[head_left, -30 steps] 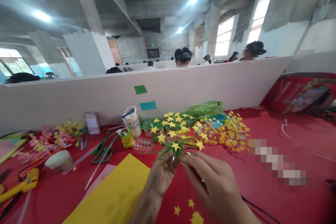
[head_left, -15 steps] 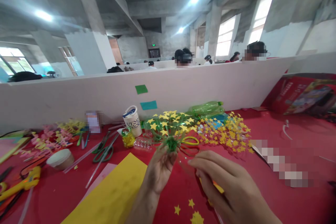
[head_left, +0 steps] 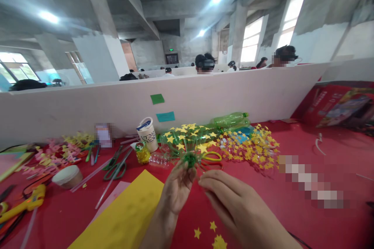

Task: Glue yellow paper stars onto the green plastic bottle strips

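My left hand (head_left: 177, 188) is closed around the green base of a plastic flower ornament (head_left: 190, 159). Thin clear-green strips fan up from that base, tipped with yellow paper stars (head_left: 187, 129). My right hand (head_left: 233, 196) hovers just right of the base, its fingertips pressed together and apart from my left fingers. What lies in that pinch, if anything, is too small to make out. Several loose yellow stars (head_left: 213, 226) lie on the red table (head_left: 187, 218) below my hands.
Behind the ornament are yellow-handled scissors (head_left: 214, 156), a white cup (head_left: 147, 134) and green bottles (head_left: 230, 121). Yellow star sprays (head_left: 254, 148) lie right. Left are yellow paper (head_left: 125, 214), green-handled scissors (head_left: 117, 170), a tub (head_left: 68, 177) and a glue gun (head_left: 32, 200). A white partition (head_left: 87, 109) runs behind.
My right hand has moved left, closer to the green base, with its fingers drawn closer together. An orange-yellow thing under it is now hidden. My left hand stays almost still, holding the ornament.
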{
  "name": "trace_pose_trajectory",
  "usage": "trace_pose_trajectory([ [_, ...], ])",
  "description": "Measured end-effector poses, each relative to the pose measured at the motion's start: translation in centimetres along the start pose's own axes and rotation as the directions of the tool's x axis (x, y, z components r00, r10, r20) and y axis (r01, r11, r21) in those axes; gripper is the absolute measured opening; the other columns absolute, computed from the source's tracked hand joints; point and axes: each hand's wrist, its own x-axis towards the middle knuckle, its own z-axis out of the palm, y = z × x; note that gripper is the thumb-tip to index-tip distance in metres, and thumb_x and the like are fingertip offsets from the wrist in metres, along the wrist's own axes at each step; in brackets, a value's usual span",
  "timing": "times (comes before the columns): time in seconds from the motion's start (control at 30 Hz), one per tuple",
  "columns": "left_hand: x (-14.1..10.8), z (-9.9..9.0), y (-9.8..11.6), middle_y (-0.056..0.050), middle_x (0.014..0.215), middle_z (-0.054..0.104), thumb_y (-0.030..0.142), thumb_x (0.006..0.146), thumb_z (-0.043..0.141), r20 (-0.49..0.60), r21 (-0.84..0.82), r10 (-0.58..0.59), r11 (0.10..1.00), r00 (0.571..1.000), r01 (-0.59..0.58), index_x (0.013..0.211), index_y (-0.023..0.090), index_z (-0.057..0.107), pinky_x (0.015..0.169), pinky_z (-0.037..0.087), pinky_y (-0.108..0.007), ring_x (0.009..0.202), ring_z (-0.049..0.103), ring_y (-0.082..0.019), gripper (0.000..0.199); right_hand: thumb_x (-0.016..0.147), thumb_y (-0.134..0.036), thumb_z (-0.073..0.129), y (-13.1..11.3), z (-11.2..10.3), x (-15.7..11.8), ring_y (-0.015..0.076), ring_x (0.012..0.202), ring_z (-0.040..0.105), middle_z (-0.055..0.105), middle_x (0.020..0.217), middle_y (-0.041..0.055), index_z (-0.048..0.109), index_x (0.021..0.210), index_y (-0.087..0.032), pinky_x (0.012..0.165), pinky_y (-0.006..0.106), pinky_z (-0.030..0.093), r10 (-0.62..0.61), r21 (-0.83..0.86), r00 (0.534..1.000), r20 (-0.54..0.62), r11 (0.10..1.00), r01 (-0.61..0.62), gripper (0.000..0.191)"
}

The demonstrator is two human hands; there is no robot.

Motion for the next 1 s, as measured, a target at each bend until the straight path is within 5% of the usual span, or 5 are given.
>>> trace_pose_trajectory([
  [0.4,0.3,0.0,-1.1,-0.003,0.075,0.07,0.003,0.065,0.067,-0.026,-0.01,0.042,0.999,0.999,-0.042,0.078,0.013,0.065,0.065,0.053,-0.02,0.067,0.065,-0.012,0.017,0.084,-0.008,0.044,0.6,0.0,-0.2,0.0143,0.084,0.066,0.07,0.088,0.0066,0.061,0.095,-0.013,0.074,0.022,0.055,-0.085,-0.119,0.967,-0.242,0.991,0.057,0.021],
  [0.67,-0.3,0.7,-1.4,-0.002,0.077,0.07,0.004,0.069,0.065,-0.046,0.006,0.005,1.0,0.999,-0.004,0.086,0.014,0.064,0.062,0.052,-0.019,0.066,0.065,-0.011,0.02,0.083,-0.012,0.05,0.5,0.6,-0.1,0.0113,0.076,0.067,0.07,0.086,0.0003,0.059,0.099,-0.02,0.067,0.018,0.054,0.114,0.07,0.968,-0.225,0.992,-0.101,0.02],
  [1.0,-0.7,1.0,-1.3,-0.003,0.079,0.07,0.004,0.068,0.065,-0.03,-0.002,0.002,1.0,1.0,-0.002,0.089,0.014,0.064,0.064,0.053,-0.019,0.066,0.066,-0.011,0.022,0.083,-0.012,0.052,0.6,1.1,-0.3,0.01,0.068,0.067,0.069,0.08,-0.0014,0.058,0.096,-0.02,0.064,0.017,0.053,0.136,0.082,0.949,-0.285,0.99,-0.117,0.016],
])
